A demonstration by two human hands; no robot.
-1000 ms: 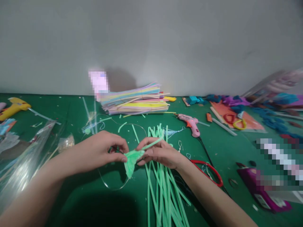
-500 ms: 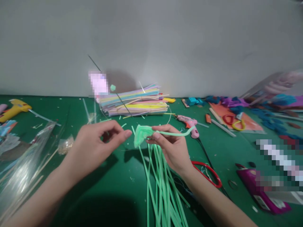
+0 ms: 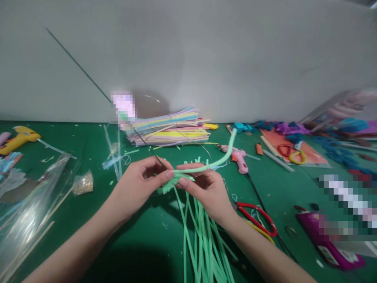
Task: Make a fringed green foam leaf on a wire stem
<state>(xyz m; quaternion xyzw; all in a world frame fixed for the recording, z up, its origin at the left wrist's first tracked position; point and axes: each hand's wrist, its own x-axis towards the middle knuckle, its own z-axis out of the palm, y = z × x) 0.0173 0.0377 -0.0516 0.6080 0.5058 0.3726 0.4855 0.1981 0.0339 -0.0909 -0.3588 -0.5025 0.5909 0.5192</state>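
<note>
My left hand (image 3: 144,179) is closed, thumb and forefinger pinching the left part of a light green pipe-cleaner leaf shape (image 3: 169,185). A thin dark green wire stem (image 3: 79,65) runs from up-left down to these fingers; its lower end is hidden. My right hand (image 3: 206,186) pinches the same leaf shape from the right with thumb and fingers. From the leaf, a loose green pipe-cleaner tail (image 3: 225,155) curves up over the right hand. Below both hands, a spread of long green pipe cleaners (image 3: 203,239) lies on the green table.
Behind stand bundles of pastel pipe cleaners (image 3: 171,127) and a pink glue gun (image 3: 240,161). Red-handled pliers (image 3: 259,214) lie by my right forearm. A yellow glue gun (image 3: 22,139), clear plastic wrapping (image 3: 35,204) and a small bag (image 3: 83,183) are at left, a purple pack (image 3: 326,239) at right.
My left hand has moved right and closed on the leaf shape beside the right hand. The dark stem now reaches farther up-left and meets the left fingers. The pipe-cleaner tail has swung upward.
</note>
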